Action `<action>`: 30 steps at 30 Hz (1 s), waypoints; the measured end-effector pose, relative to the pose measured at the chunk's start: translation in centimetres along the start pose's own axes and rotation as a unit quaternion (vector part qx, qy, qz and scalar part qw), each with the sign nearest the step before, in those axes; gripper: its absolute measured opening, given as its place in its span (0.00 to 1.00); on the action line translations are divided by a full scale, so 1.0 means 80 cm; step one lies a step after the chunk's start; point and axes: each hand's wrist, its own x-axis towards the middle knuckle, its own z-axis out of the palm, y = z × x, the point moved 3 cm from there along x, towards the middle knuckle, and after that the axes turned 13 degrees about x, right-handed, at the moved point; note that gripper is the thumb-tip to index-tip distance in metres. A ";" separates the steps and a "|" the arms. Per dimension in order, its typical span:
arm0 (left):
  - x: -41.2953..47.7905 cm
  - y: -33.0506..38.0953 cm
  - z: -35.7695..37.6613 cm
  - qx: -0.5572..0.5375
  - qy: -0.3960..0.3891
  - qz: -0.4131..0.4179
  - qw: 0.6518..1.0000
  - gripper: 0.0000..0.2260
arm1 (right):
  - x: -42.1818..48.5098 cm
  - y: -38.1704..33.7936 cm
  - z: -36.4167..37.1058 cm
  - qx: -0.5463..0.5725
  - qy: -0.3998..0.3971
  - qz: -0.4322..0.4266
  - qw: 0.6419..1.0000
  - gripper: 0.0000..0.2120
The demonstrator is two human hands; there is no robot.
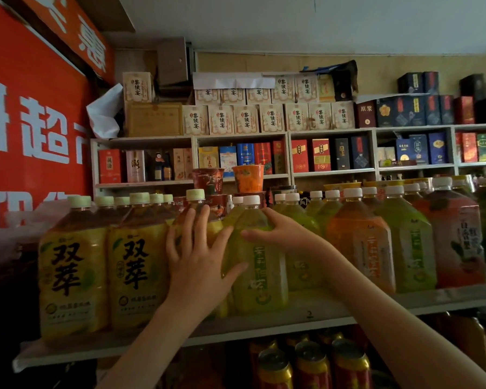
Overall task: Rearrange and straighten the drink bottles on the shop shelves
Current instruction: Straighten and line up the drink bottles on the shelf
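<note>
A large green tea bottle (261, 276) with a white cap stands at the front of the white shelf (264, 324). My right hand (275, 231) grips its shoulder from the right, thumb across the front. My left hand (199, 256) lies with spread fingers against a yellow-labelled bottle (205, 214) just left of it, thumb touching the green bottle. Two big yellow tea bottles (136, 265) with black characters stand further left.
Orange (359, 248), green (410, 245) and red (455, 240) bottles line the shelf to the right. Instant noodle cups (247, 178) stand behind. Boxed liquor fills the wall shelves (331, 172). Cans (312, 360) sit on the shelf below. A red banner (31, 122) hangs at left.
</note>
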 end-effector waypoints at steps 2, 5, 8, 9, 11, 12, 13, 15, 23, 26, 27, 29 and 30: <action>-0.001 -0.006 -0.001 0.005 0.003 0.016 1.000 0.30 | -0.003 -0.003 -0.002 -0.002 -0.005 0.005 1.000 0.43; -0.002 -0.012 -0.001 0.013 0.004 0.033 0.999 0.30 | -0.003 -0.005 -0.005 -0.009 -0.011 0.015 1.000 0.53; -0.001 -0.013 -0.001 0.012 -0.002 0.034 0.999 0.31 | -0.003 -0.004 -0.005 -0.016 -0.008 0.022 1.000 0.53; -0.001 -0.013 -0.001 0.011 -0.006 0.032 0.999 0.32 | -0.002 -0.003 -0.005 -0.018 -0.004 0.022 1.000 0.50; -0.001 -0.011 -0.002 0.013 -0.011 0.025 1.000 0.33 | -0.004 -0.004 -0.004 -0.011 -0.005 0.023 1.000 0.44; -0.001 -0.010 -0.002 0.015 -0.012 0.023 1.000 0.33 | -0.005 -0.005 -0.003 -0.005 -0.008 0.026 1.000 0.42; 0.000 -0.009 -0.002 0.014 -0.012 0.023 1.000 0.34 | -0.006 -0.006 -0.003 -0.002 -0.010 0.027 1.000 0.43; 0.000 -0.008 -0.001 0.013 -0.012 0.023 1.000 0.34 | -0.006 -0.007 -0.002 -0.005 -0.006 0.029 1.000 0.46; -0.001 -0.005 -0.004 -0.007 -0.011 0.016 1.000 0.34 | -0.009 -0.008 -0.001 0.029 -0.054 0.033 0.998 0.40; -0.001 -0.004 -0.005 -0.006 -0.019 0.017 1.000 0.34 | -0.009 -0.008 -0.002 0.024 -0.052 0.031 0.998 0.38; -0.001 -0.005 -0.006 -0.004 -0.022 0.017 1.000 0.34 | -0.009 -0.009 -0.001 0.027 -0.050 0.029 0.998 0.37; -0.002 -0.005 -0.009 -0.001 -0.028 0.017 0.999 0.34 | -0.010 -0.012 0.000 0.048 -0.042 0.019 0.998 0.35; -0.002 -0.004 -0.012 0.001 -0.028 0.022 0.999 0.34 | -0.011 -0.014 -0.001 0.065 -0.032 0.015 0.997 0.34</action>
